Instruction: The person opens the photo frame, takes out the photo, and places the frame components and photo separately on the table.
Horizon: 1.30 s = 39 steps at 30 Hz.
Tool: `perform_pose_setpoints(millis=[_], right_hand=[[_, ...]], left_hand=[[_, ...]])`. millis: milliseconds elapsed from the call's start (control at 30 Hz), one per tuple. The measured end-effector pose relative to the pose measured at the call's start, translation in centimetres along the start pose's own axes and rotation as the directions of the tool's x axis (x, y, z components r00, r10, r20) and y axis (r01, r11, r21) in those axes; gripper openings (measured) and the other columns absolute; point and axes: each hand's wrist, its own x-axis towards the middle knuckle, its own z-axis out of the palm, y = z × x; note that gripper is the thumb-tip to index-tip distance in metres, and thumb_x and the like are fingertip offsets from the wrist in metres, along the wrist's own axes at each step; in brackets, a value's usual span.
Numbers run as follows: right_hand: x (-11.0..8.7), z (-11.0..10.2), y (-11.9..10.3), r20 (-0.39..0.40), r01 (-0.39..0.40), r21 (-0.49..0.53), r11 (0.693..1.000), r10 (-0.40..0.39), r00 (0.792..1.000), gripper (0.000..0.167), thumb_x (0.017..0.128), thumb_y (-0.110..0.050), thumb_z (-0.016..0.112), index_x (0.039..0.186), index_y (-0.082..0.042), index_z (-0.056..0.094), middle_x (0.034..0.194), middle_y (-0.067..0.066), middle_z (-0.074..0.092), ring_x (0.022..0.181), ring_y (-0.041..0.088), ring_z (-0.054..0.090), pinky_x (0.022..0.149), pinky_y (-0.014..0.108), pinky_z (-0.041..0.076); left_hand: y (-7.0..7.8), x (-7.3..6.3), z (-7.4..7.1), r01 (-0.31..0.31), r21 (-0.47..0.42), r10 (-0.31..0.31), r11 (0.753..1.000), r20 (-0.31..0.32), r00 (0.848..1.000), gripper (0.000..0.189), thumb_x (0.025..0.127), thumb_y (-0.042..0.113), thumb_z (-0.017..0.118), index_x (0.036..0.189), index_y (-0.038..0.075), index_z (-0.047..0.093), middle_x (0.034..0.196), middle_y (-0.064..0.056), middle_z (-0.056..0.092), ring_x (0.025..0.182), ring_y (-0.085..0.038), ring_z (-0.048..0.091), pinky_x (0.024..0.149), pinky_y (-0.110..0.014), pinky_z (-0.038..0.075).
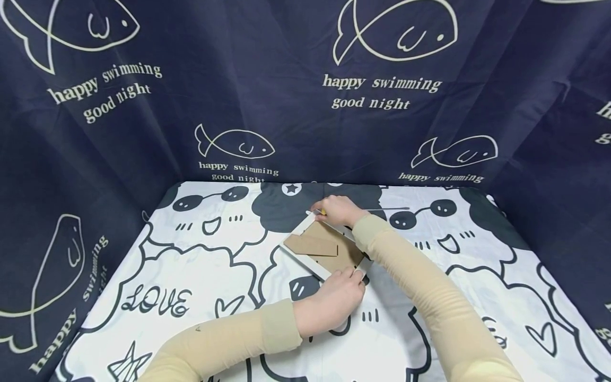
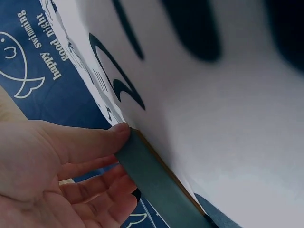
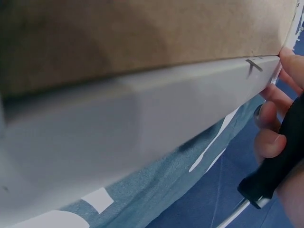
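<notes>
Beige sleeves lie nearest the head camera, both forearms reaching in over the cloth-covered counter. Between the hands, toward the middle: white picture frame, back up, set diagonally, brown backing board uppermost. Stand flap lies low against the board, pointing left. Left hand grips the near corner, thumb on the edge, fingers reaching round the outer side. Right hand does double duty: thumb and forefinger pinch the far corner while the other fingers curl about the black handle of a screwdriver, its metal shaft pointing away to the right. Small dark tab shows on the rim near the right thumb. Whether the frame sits flat or slightly raised, cannot tell. Step in hand, as I judge it: steadying and orienting the frame. Done well, this wants even pressure at both corners, no twist through the joints, and the board left unpressed. Fingertips should clear the tab, which may be sharp. Weak point is probably the right hand's shared hold; the shaft is best angled clear of cloth and left wrist.
</notes>
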Motion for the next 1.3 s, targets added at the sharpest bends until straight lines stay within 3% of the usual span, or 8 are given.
perform_pose_setpoints(millis=[467,833,1133,1300], right_hand=[[-1.0,-0.9,0.3,0.011,-0.037,-0.004,0.999,0.037,0.999,0.029,0.088,-0.031,0.066,0.116,-0.021,0.068,0.105,-0.002,0.070,0.071,0.013,0.061,0.062,0.036,0.050],[-1.8,-0.9,0.8,0.028,-0.090,0.049,0.995,0.088,0.996,0.029,0.087,-0.029,0.067,0.114,-0.018,0.069,0.100,0.000,0.070,0.075,0.013,0.061,0.069,0.036,0.051],[-2.5,-0.1,1.2,-0.009,-0.090,0.068,0.994,0.091,0.996,0.026,0.085,-0.030,0.069,0.108,-0.018,0.071,0.083,-0.002,0.069,0.070,0.012,0.057,0.065,0.035,0.049],[-2.7,-0.5,1.3,-0.040,-0.096,0.092,0.991,0.100,0.994,0.026,0.085,-0.028,0.069,0.107,-0.015,0.071,0.083,-0.001,0.069,0.070,0.013,0.056,0.064,0.034,0.049]], left_hand=[[-0.3,-0.5,0.0,-0.032,-0.028,0.030,0.999,-0.073,0.997,0.012,0.082,0.019,0.066,0.094,0.018,0.068,0.091,0.003,0.056,0.081,-0.012,0.049,0.058,-0.024,0.037],[-0.6,-1.3,-0.2,-0.081,-0.068,0.077,0.994,-0.059,0.995,0.015,0.084,0.017,0.065,0.099,0.016,0.069,0.088,0.003,0.055,0.078,-0.011,0.047,0.060,-0.023,0.037],[-0.5,-1.9,-0.4,-0.091,-0.086,0.085,0.992,-0.062,0.994,0.016,0.083,0.020,0.068,0.099,0.017,0.068,0.086,0.004,0.054,0.077,-0.010,0.046,0.060,-0.022,0.036],[-0.8,-2.1,-0.4,-0.083,-0.095,0.076,0.992,-0.071,0.995,0.017,0.083,0.019,0.068,0.100,0.017,0.068,0.085,0.005,0.054,0.076,-0.010,0.045,0.060,-0.022,0.036]])
